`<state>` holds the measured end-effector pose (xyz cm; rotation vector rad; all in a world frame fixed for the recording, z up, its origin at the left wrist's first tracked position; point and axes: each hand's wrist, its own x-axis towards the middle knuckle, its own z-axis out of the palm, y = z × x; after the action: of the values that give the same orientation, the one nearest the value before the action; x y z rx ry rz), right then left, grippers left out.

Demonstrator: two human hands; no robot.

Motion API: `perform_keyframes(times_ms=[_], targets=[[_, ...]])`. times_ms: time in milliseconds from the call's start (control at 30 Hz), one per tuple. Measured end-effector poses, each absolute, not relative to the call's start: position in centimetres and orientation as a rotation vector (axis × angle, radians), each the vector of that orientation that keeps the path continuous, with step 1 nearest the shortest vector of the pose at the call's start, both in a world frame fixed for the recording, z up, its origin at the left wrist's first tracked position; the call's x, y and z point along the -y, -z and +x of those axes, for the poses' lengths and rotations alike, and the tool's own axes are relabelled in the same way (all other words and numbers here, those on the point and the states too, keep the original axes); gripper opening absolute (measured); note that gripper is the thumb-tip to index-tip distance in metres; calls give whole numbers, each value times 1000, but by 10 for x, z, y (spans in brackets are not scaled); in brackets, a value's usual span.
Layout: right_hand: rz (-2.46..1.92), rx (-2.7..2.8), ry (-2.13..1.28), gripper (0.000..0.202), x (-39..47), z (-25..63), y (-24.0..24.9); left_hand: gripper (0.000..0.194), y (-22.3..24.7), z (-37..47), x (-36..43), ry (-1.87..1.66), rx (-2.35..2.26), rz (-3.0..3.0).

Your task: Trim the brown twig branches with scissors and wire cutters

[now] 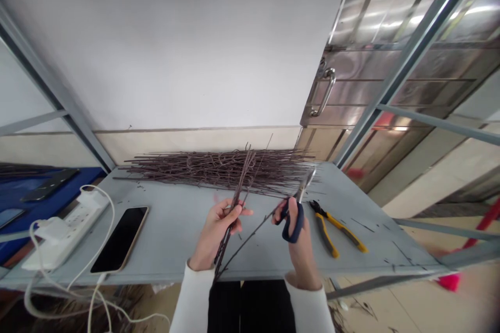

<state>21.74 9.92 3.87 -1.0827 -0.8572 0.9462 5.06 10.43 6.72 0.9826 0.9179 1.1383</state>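
In the head view, my left hand (225, 226) is closed around a small bunch of thin dark twigs (241, 177), which slant up from my lap past the table edge. My right hand (297, 237) has its fingers through the dark blue handles of a pair of scissors (307, 183), whose blades point up and away and look together. From the lower end of the bunch, a single twig (250, 235) runs up to the fingertips of my right hand; whether they pinch it I cannot tell. Behind both hands lies a long pile of similar twigs (187, 166).
Yellow-handled pliers (339, 226) lie right of my right hand, near scattered twig bits (363, 225). On the left are a black-screened phone (120, 239), a white power strip (66, 231) and loose white cables (113, 218). Grey metal posts (408, 62) frame the table (175, 229).
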Motion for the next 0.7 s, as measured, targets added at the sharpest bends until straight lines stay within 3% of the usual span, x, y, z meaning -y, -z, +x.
perform_keyframes(times_ms=[333, 700], targets=[[-1357, 1091, -716, 44, -70, 253, -38, 39, -66, 53, -104, -1146, -963, 960], [-1303, 1206, -849, 33, -49, 236, -52, 36, -66, 55, -103, -1172, -962, 967]])
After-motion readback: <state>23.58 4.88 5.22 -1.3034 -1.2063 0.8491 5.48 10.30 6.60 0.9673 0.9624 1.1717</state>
